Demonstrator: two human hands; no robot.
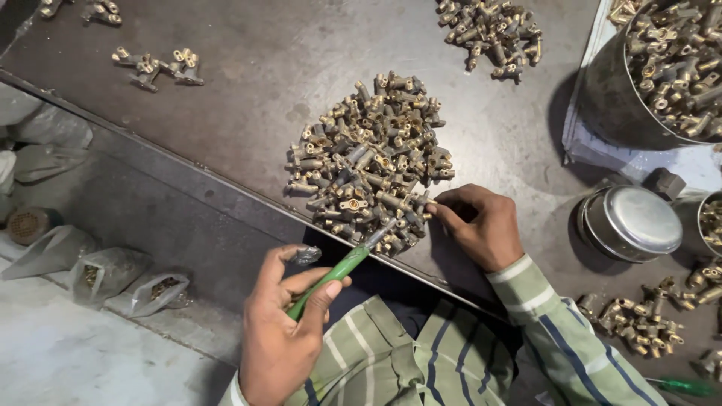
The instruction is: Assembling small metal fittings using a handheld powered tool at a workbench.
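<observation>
Left hand (282, 338) clenched on green screwdriver (331, 274); right hand (481, 225) pinching 1 brass fitting (417, 204) from pile (368, 162). Small, rigid, probably heavy; grip the body.

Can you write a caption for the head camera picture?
Left hand holds a green screwdriver; right hand touches a brass pile.

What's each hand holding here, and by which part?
Left hand: green-handled screwdriver, gripped around the handle. Right hand: fingers pinch a small brass fitting at the edge of the brass pile.
</observation>
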